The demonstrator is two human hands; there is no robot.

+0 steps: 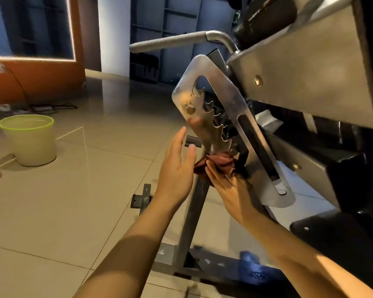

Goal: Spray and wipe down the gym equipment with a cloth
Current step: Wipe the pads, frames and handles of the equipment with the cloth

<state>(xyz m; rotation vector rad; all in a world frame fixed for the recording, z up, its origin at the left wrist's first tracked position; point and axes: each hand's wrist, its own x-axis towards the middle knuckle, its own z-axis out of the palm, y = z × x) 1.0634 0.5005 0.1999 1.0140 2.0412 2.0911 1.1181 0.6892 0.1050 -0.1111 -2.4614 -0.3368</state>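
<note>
A grey metal weight bench fills the right side, with a toothed silver adjustment plate tilted at centre. A dark red cloth is bunched against the plate's lower end. My right hand grips the cloth from below and presses it to the metal. My left hand hovers just left of the plate with straight fingers, holding nothing and touching nothing. No spray bottle is in view.
A pale bucket with a green rim stands on the tiled floor at left. The bench's handle bar juts out above. Its base frame crosses the floor below my arms. Cables lie by an orange wall.
</note>
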